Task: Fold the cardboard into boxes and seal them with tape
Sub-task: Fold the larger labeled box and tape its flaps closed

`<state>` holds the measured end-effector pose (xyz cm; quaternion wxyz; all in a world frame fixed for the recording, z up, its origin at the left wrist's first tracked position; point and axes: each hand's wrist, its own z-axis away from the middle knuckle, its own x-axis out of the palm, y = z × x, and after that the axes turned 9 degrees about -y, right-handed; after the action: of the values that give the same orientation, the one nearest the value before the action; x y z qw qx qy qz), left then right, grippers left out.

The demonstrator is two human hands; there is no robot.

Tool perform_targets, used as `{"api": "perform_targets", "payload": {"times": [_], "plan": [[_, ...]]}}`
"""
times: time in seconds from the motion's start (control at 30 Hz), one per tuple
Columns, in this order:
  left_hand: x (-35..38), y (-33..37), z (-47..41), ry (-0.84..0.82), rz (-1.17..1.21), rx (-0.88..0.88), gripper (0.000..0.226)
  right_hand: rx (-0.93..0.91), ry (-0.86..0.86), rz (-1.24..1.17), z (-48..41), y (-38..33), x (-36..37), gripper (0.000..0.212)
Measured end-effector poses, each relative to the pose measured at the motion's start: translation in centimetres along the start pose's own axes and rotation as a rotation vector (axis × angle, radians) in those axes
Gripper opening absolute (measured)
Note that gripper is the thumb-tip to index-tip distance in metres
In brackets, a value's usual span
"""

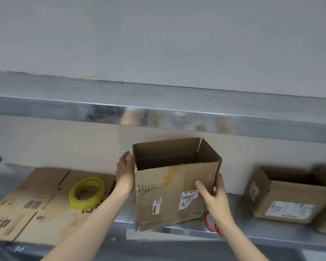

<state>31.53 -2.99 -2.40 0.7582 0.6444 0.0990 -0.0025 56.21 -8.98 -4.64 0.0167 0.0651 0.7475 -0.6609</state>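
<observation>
A worn brown cardboard box [169,189], unfolded into shape with its top open, stands in the middle of the steel counter [239,229]. White labels and old tape marks cover its front. My left hand [125,174] lies flat against the box's left side with straight fingers. My right hand [213,191] grips the box's right front corner, thumb on the front face and fingers round the side. A roll of yellowish tape [87,193] lies on flattened cardboard sheets [32,204] at the left.
A second open cardboard box [286,198] with labels stands at the right, another partly seen beyond it. Red scissor handles [210,224] lie behind my right wrist. A steel shelf [158,113] overhangs the counter above the boxes.
</observation>
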Motion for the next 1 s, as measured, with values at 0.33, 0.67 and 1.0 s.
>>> {"api": "perform_targets", "payload": {"times": [0.33, 0.67, 1.0], "plan": [[0.5, 3.4, 0.2, -0.030, 0.111, 0.063, 0.037, -0.075, 0.067, 0.132, 1.1, 0.6, -0.8, 0.056], [0.1, 2.2, 1.8, -0.228, -0.076, 0.342, 0.048, -0.168, 0.007, 0.160, -0.4, -0.9, -2.1, 0.069], [-0.7, 1.1, 2.6, -0.366, -0.082, 0.366, 0.091, -0.198, -0.062, 0.268, -0.8, -1.5, -2.7, 0.036]]}}
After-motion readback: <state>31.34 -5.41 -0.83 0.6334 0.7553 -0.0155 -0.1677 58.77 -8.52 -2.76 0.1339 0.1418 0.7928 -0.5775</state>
